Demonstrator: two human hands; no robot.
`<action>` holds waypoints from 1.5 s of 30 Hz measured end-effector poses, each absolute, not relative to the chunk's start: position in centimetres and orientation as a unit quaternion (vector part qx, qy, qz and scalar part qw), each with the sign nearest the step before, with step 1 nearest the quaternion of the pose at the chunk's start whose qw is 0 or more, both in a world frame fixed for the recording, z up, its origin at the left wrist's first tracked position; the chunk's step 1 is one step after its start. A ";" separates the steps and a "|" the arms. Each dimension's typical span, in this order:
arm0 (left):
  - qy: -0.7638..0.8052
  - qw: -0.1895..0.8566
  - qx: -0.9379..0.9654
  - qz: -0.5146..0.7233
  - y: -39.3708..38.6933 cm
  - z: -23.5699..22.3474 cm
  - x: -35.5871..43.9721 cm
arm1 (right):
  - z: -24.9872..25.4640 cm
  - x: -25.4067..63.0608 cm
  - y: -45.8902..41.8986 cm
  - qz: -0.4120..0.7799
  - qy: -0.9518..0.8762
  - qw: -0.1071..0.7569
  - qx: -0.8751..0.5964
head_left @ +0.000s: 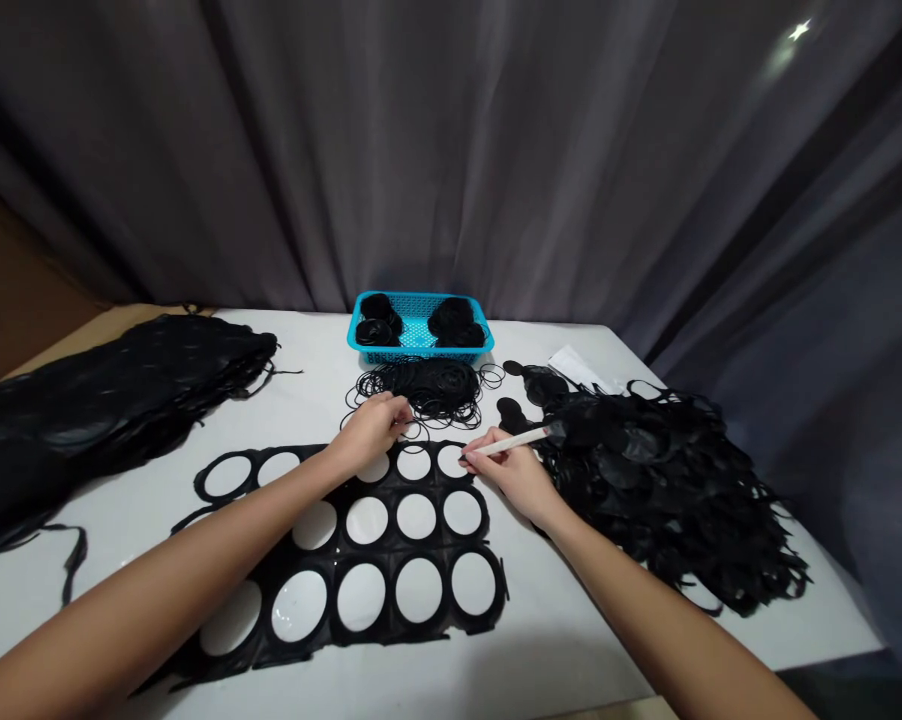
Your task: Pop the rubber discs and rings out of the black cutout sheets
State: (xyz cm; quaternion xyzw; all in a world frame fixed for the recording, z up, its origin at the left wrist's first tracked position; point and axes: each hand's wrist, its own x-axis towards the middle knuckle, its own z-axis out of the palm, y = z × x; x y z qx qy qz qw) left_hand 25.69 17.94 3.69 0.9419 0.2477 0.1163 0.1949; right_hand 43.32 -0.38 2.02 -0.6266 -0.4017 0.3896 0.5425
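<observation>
A black sheet [389, 545] with rows of large round holes lies flat on the white table. Above its far edge, my left hand [376, 430] is closed in a pinch on a thin black ring [415, 433]. Just beyond is a tangled heap of thin black rings [440, 388]. My right hand [512, 472] grips a slim white pen-like tool [512, 440] like a pencil. The tool's dark tip is close to the hole at the sheet's far right corner. My left forearm hides part of the sheet's left side.
Behind the rings stands a blue basket [421, 352] with bundled black rings at both ends. A large pile of black scraps [646, 480] covers the right side, with black discs [512, 410] beside it. Stacked black sheets [121, 390] lie left. A grey curtain [421, 150] hangs behind.
</observation>
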 end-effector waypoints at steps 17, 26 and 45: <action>0.254 0.117 0.956 0.086 21.7 5.1 26.2 | 1.9 43.1 -0.3 0.364 -0.416 0.543 -0.632; 0.220 0.145 0.965 0.018 23.5 5.0 25.8 | 1.8 42.9 0.1 0.393 -0.386 0.562 -0.617; 0.111 0.048 0.986 0.111 6.9 0.3 21.3 | 2.0 43.5 0.0 0.367 -0.494 0.462 -0.639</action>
